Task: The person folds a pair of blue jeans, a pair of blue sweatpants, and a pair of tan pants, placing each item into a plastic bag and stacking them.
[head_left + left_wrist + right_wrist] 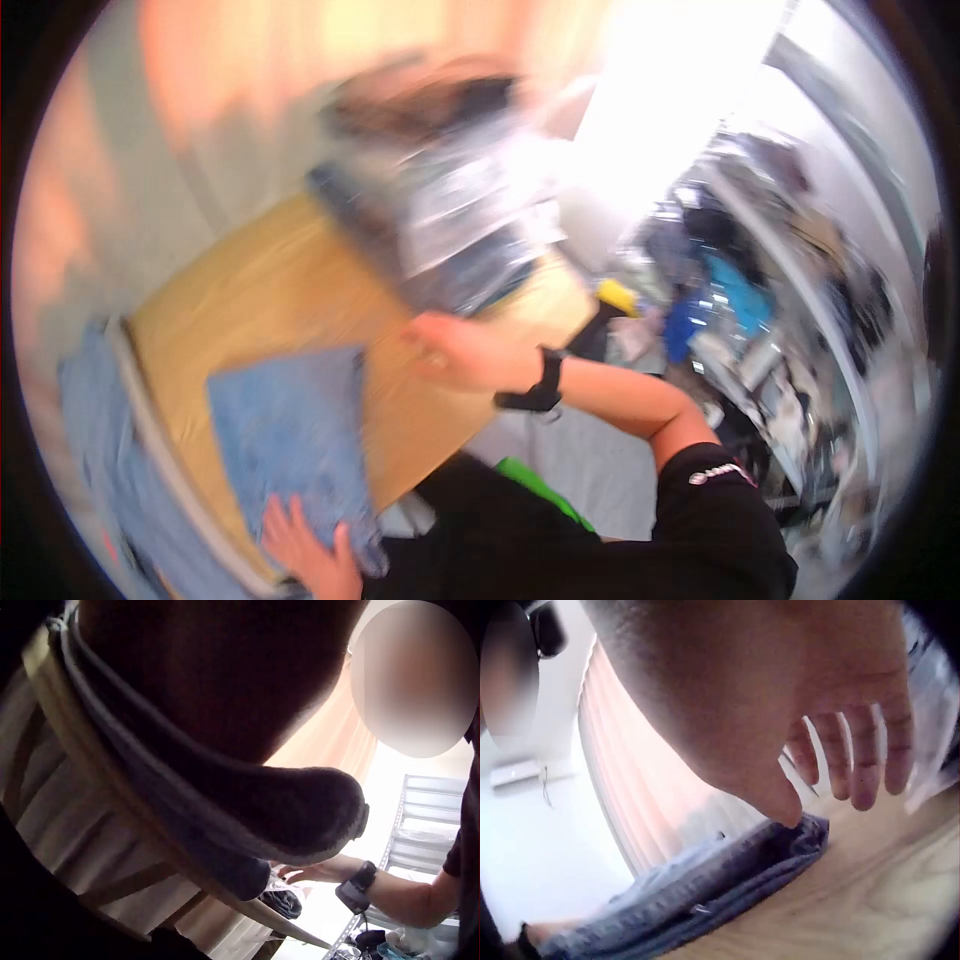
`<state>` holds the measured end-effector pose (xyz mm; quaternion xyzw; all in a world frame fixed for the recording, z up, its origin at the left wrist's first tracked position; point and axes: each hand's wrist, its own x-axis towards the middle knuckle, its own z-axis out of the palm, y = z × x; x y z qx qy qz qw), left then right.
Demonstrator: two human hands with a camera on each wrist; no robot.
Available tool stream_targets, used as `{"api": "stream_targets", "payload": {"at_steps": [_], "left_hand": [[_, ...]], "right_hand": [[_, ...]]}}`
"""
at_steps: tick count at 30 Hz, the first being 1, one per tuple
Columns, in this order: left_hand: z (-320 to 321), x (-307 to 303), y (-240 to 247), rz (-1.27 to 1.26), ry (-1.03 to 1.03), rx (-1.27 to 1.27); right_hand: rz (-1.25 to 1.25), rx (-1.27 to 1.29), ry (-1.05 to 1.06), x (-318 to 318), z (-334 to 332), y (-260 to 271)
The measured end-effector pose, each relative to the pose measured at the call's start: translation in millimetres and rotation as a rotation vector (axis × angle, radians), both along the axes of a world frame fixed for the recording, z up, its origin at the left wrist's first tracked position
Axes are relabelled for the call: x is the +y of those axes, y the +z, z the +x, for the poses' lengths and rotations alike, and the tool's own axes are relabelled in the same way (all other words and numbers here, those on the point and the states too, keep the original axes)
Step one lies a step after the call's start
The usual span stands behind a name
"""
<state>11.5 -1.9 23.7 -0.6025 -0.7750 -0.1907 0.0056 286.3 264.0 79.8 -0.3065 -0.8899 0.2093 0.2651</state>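
A folded pair of blue jeans [285, 415] lies on the wooden table [270, 290]. My left hand [312, 552] rests on the near end of it, fingers spread. In the left wrist view that hand shows only as a dark shape over the denim layers [315, 814]. My right hand [470, 355], blurred in the head view, is over the table between the jeans and a pile of clear plastic packages [465, 210]. The right wrist view shows its fingers [862, 765] hanging loosely apart with nothing in them, beside the jeans' folded edge [705, 900].
More denim [125, 450] hangs at the table's left edge. On the right, a metal shelf rack [800, 290] stands near a heap of bagged items [740, 290]. A yellow object [617, 297] sits by the table's right corner. A curtain [230, 60] hangs behind.
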Motion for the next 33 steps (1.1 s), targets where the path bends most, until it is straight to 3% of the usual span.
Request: {"api": "stream_targets", "payload": {"at_steps": [1, 4, 6, 10, 13, 14, 16, 19, 22, 25, 28, 31, 33], "left_hand": [[3.1, 6.1, 15.3, 0.0, -0.024, -0.035], [11.7, 3.3, 38.3, -0.018, -0.028, -0.035], [16.9, 3.1, 43.0, -0.037, 0.004, -0.012], [25.5, 22.5, 49.7, -0.166, 0.053, 0.048], [24.3, 29.1, 48.6, -0.222, 0.084, 0.084], [24.4, 32.0, 46.8, -0.22, 0.092, 0.093], [25.0, 39.8, 43.0, -0.207, 0.11, 0.106], [24.9, 50.9, 37.8, -0.188, 0.134, 0.125], [23.8, 59.8, 32.6, -0.171, 0.157, 0.137], [19.9, 66.2, 28.0, -0.159, 0.177, 0.147], [14.7, 69.9, 20.4, -0.146, 0.193, 0.15], [7.1, 72.3, 15.1, -0.133, 0.198, 0.162], [0.5, 71.6, 9.9, -0.122, 0.194, 0.168]], "right_hand": [[-0.148, -0.028, -0.079, -11.5, 20.7, 24.5], [0.062, -0.01, -0.228, -16.1, 111.3, 87.3], [0.235, 0.035, -0.469, -18.8, 171.7, 134.0], [0.85, -0.15, -0.889, -12.3, 306.0, 237.0], [1.193, -0.129, -1.03, -13.0, 392.6, 328.1], [1.404, -0.182, -1.005, -14.7, 417.6, 361.0], [1.557, -0.382, -1.083, -20.1, 464.9, 414.0], [1.471, -0.707, -1.427, -16.5, 517.3, 449.5], [1.025, -1.011, -1.649, -15.4, 543.1, 459.7], [0.925, -0.987, -1.65, -12.9, 544.6, 450.3], [1.011, -0.837, -1.605, -4.7, 561.0, 445.7], [1.032, -0.56, -1.57, -5.3, 552.8, 440.9], [0.859, -0.535, -1.577, -0.5, 588.1, 462.9]]}}
